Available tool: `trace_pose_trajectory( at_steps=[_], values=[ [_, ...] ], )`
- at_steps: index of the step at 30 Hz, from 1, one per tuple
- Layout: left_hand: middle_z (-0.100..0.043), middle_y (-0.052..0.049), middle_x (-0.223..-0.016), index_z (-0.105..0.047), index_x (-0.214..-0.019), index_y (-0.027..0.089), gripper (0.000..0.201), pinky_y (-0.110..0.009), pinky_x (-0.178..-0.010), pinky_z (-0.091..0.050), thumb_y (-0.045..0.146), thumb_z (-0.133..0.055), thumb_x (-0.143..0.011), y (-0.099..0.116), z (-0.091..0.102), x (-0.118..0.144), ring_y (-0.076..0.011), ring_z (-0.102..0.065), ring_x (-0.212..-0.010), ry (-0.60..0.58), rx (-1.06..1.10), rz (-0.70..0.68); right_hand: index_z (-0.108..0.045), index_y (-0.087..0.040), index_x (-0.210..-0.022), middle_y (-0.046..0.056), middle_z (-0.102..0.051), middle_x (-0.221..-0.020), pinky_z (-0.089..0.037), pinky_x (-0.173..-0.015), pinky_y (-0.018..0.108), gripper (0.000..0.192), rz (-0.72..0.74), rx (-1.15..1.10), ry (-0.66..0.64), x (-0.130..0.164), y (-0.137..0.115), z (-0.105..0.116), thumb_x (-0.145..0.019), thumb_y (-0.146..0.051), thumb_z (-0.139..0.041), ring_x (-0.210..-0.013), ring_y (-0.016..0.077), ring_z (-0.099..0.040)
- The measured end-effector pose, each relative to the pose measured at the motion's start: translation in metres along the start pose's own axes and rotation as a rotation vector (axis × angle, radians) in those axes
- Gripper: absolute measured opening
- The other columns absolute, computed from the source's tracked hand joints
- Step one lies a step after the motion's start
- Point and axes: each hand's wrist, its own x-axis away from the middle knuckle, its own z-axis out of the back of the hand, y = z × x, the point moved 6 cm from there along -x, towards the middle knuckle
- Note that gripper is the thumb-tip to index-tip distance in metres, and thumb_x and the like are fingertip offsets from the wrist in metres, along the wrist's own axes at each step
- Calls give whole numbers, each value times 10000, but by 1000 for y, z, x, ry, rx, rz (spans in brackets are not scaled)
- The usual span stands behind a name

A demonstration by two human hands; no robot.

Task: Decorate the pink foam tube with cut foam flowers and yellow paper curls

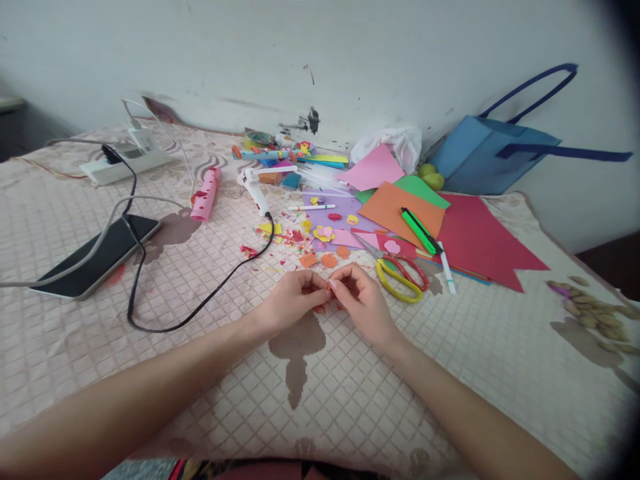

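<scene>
A small orange piece [329, 287] is being pinched at the meeting fingertips of the left hand [294, 297] and the right hand [365, 301], over the quilted cloth [350, 400]. Both hands are being held half curled, thumbs brought close together. The piece is being mostly covered by the fingers, so its long axis and direction cannot fairly be told. Beside the right hand, scissors [384, 257] are lying obliquely, blades being pointed away and leftward.

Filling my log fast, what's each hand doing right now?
Left hand: closed, pinching a small orange piece.
Right hand: closed, pinching at the same small orange piece.
</scene>
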Motion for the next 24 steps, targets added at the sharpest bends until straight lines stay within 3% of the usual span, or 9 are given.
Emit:
trace_pose_trajectory(
  at_steps=[12, 17, 20, 24],
  values=[
    [-593, 16, -616, -573, -721, 125, 112, -206, -555, -439, 220, -633, -721, -3, 2, -1, -77, -540, -544, 40, 37, -31, -490, -218, -804, -8, -520, -764, -435, -624, 277, 79, -73, -41, 34, 0, 11, -2, -844, -281, -514, -680, 133, -505],
    [-606, 15, -599, -591, -689, 130, 81, -186, -523, -421, 196, -619, -727, -2, 3, 0, -67, -537, -520, 38, 86, 30, -509, -230, -862, -13, -525, -762, -441, -624, 279, 146, -149, -215, -29, -2, 13, -3, -876, -369, -468, -677, 133, -520],
    [-608, 13, -592, -601, -667, 128, 89, -186, -529, -427, 196, -624, -720, -1, 3, 0, -66, -541, -519, 33, 90, 43, -531, -222, -831, -12, -548, -762, -444, -640, 280, 164, -149, -233, -88, -2, 11, -4, -839, -386, -533, -687, 135, -535],
    [-610, 9, -590, -605, -662, 122, 80, -187, -525, -431, 180, -631, -710, -2, 2, 0, -69, -546, -518, 30, 57, 61, -537, -210, -778, -21, -543, -712, -417, -580, 261, 154, -148, -177, -58, -2, 11, -2, -800, -353, -592, -629, 122, -514]
  ],
)
